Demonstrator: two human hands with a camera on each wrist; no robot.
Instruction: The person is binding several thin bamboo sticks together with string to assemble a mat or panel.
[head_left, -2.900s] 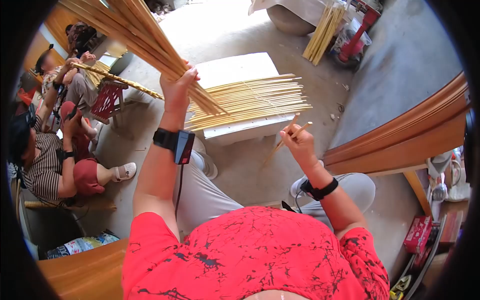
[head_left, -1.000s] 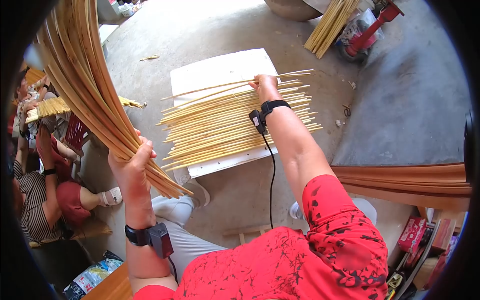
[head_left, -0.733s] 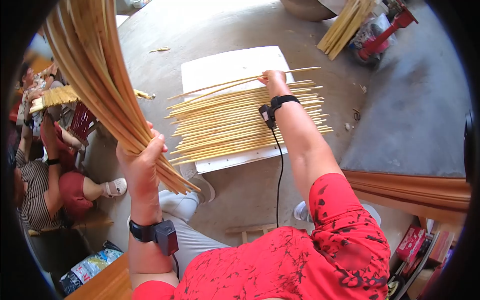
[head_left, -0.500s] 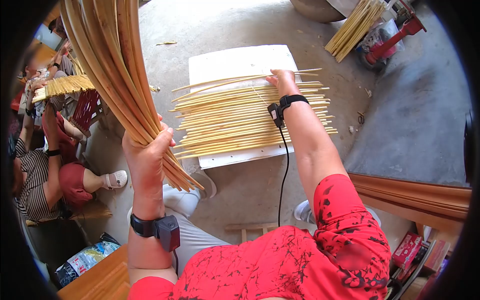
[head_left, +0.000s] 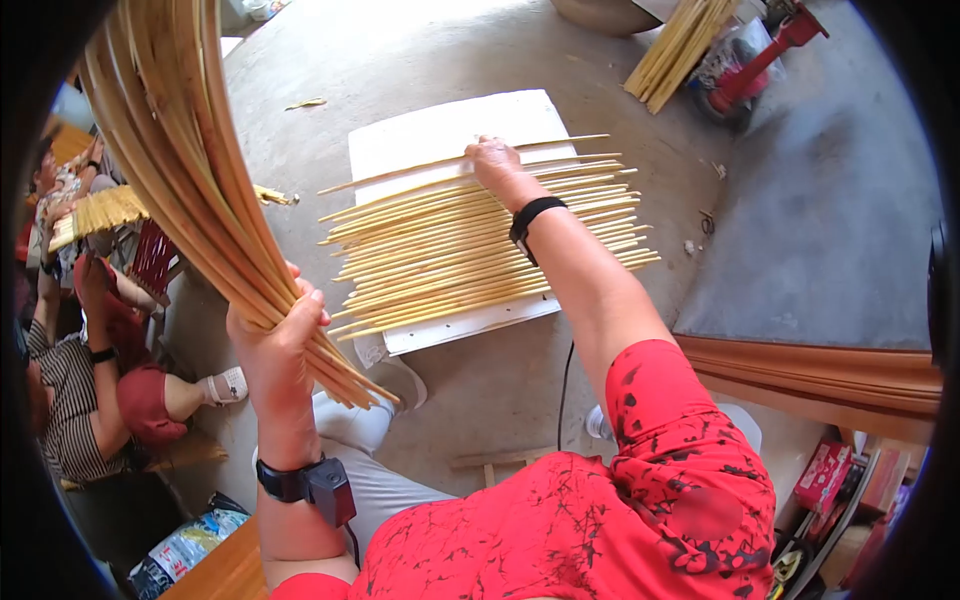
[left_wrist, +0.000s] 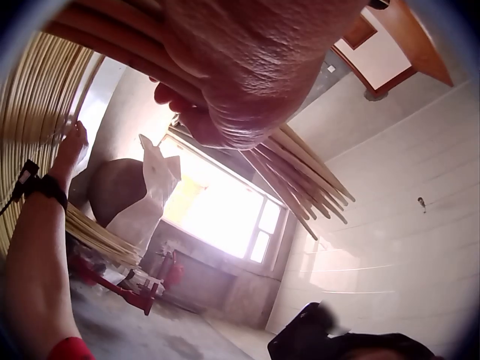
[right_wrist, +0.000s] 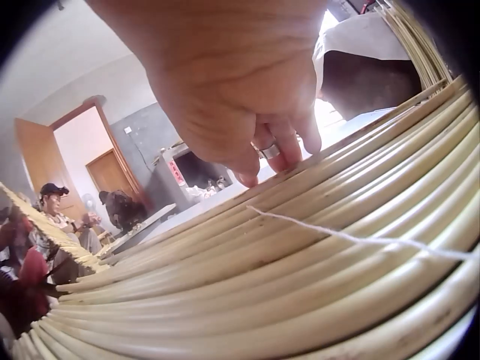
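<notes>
In the head view my left hand [head_left: 275, 345] grips a thick bundle of long sticks [head_left: 185, 160], raised at the left. Sticks laid side by side [head_left: 480, 245] cover much of a white board [head_left: 430, 125]. My right hand [head_left: 495, 165] reaches over the far side of the row, its fingertips at the farthest stick [head_left: 385, 178]. The right wrist view has the fingers of my right hand [right_wrist: 277, 146] pointing down onto that stick, and a white string [right_wrist: 360, 238] crossing the row. Whether those fingertips pinch the stick is hidden.
People sit at the left, one in a striped top [head_left: 75, 400], near a strip of joined sticks [head_left: 100, 212]. Another stick bundle [head_left: 680, 50] and a red metal stand [head_left: 765, 65] are at the back right. A wooden edge [head_left: 810, 375] runs along the right.
My right hand has gone from holding two sticks near the lap to the row's far edge, and has lately shifted left along it. The far stick now lies closer to the others. My left hand still grips its bundle.
</notes>
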